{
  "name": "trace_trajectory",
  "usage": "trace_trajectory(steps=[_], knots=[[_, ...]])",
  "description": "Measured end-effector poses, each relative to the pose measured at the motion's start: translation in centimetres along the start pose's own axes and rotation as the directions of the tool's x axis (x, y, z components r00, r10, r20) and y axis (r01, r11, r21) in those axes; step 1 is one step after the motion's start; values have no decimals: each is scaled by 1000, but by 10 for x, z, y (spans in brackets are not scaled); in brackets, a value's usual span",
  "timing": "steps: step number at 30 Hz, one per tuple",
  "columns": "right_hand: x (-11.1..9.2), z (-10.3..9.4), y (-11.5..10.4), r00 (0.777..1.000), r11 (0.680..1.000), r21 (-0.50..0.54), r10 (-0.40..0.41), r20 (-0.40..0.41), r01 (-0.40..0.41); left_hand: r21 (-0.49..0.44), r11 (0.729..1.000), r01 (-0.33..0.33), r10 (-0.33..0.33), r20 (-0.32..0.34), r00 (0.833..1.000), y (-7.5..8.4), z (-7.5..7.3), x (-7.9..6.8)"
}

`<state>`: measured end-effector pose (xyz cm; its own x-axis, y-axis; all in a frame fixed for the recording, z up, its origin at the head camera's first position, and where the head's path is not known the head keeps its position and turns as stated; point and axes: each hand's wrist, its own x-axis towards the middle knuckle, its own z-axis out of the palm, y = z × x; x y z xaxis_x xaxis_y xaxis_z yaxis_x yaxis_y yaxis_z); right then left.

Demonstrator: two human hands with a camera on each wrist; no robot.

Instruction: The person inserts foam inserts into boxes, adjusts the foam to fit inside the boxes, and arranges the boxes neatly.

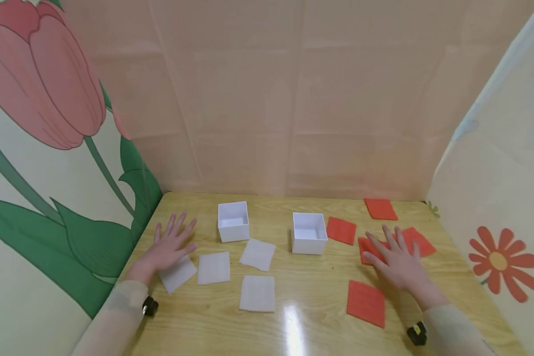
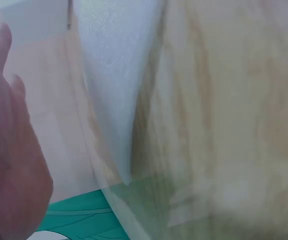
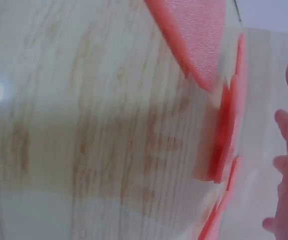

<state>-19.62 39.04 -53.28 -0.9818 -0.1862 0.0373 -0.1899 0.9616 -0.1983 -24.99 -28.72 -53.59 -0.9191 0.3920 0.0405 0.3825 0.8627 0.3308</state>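
Observation:
My left hand (image 1: 166, 252), fingers spread, is at the table's left side and overlaps a thin white foam square (image 1: 178, 278) in the head view. That sheet's corner (image 2: 116, 75) points down beside the hand in the left wrist view. On the right, my right hand (image 1: 399, 266) spreads its fingers above two red foam squares, a nearer one (image 1: 368, 256) and a farther one (image 1: 422, 242), partly hiding them. The right wrist view has the fingers apart from the red sheets (image 3: 228, 130), with bare air between. Neither hand holds anything.
Two open white boxes stand mid-table, one left (image 1: 234, 234) and one right (image 1: 309, 246). More white squares (image 1: 257, 293) lie between the left hand and the middle. Other red squares (image 1: 366, 303) lie around the right hand. Printed cloth walls (image 1: 293, 123) enclose the table (image 1: 204, 326).

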Motion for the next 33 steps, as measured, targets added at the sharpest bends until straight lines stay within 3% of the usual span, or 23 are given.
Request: trace_trajectory(steps=[6,12,16,23,26,29,33], knots=[[3,-1,5,997,997,72,-22,-69,27,-96,995,-41,27,-144,989,0,4,-5],[2,-4,8,993,988,155,-10,-117,28,-237,968,-78,-9,-344,939,9,6,-7],[2,-3,10,990,974,228,17,-139,16,-344,929,-134,-51,-478,877,23,7,-7],[0,0,12,978,949,316,67,-199,0,-436,833,-341,-39,-661,750,61,12,2],[0,2,13,970,933,360,89,-227,-2,-447,797,-406,-30,-701,713,82,13,7],[1,4,15,959,918,396,104,-263,10,-458,767,-449,-11,-709,705,108,13,13],[0,5,18,946,903,431,137,-293,3,-483,714,-507,40,-695,718,149,7,19]])
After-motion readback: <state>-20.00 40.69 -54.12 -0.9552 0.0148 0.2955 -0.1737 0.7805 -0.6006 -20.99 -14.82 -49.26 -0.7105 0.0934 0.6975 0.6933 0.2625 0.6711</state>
